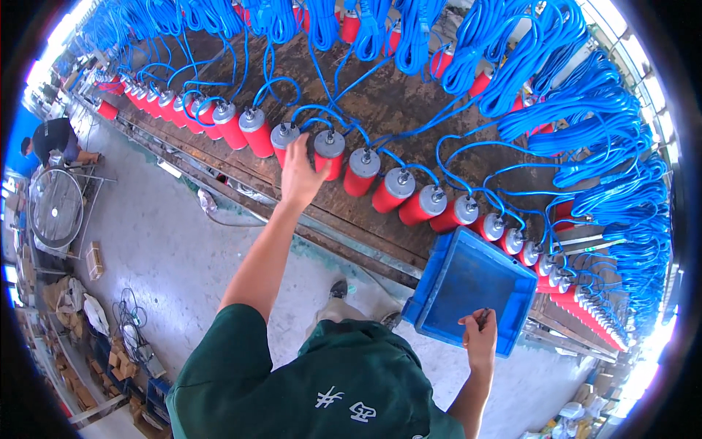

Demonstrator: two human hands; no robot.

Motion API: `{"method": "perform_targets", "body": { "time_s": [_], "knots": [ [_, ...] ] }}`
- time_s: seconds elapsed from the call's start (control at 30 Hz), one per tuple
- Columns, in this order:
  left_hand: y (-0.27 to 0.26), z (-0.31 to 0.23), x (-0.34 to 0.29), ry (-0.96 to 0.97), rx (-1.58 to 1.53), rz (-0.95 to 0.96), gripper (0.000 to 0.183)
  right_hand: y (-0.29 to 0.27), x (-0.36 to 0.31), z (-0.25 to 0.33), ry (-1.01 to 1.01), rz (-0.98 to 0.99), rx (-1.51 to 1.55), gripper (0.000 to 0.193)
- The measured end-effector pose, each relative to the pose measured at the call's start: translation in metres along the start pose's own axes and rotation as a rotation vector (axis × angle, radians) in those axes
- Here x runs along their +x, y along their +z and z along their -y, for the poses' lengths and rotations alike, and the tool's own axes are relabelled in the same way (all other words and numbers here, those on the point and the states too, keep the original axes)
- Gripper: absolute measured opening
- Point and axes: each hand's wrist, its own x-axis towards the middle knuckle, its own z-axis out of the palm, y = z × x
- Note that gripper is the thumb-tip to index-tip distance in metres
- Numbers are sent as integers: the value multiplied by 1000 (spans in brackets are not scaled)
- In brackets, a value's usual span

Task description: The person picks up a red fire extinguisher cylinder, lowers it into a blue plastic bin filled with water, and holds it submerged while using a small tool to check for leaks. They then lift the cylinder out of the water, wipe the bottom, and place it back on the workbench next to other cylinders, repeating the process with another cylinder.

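1. Landmark: a long wooden workbench (pixel 409 117) runs diagonally across the view. All positions below refer to it.
2. A row of red cylinders with grey caps lies along the bench's near edge. A blue cable leaves each cap and joins the coiled blue cable bundles (pixel 585 124) at the bench's far side.
3. Left hand (pixel 301 172): raised over the bench's near edge, fingers loosely spread and curled, not closed. The fingertips touch the grey cap of one red cylinder (pixel 329 154). That cylinder lies just to the right of the palm, beside the hand rather than enclosed by it.
4. The neighbouring cylinder (pixel 284 139) sits behind the fingers, partly hidden.
5. Right hand (pixel 479 333): below the bench's near edge, at the near rim of a blue plastic bin (pixel 468 282) that leans against the bench. Fingers are pinched closed on a small dark object (pixel 484 316), too small to identify.
6. Another person (pixel 55 139) crouches on the floor, well apart from the bench's left end.
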Motion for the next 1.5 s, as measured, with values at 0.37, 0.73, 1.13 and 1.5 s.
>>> {"method": "perform_targets", "body": {
  "time_s": [0.37,0.73,1.13,1.5],
  "knots": [
    [19,-19,24,-72,273,255,89,-7,-19,-15,19,59,-129,18],
    [-53,-119,-91,33,115,135,74,-22,-1,-6,0,109,-186,22],
    [-16,-208,-205,-707,-983,234,44,-78,10,-38,-208,78,-204,41],
    [57,-202,-235,-988,-934,441,55,-104,5,-48,-336,87,-44,24]
  ]
}}
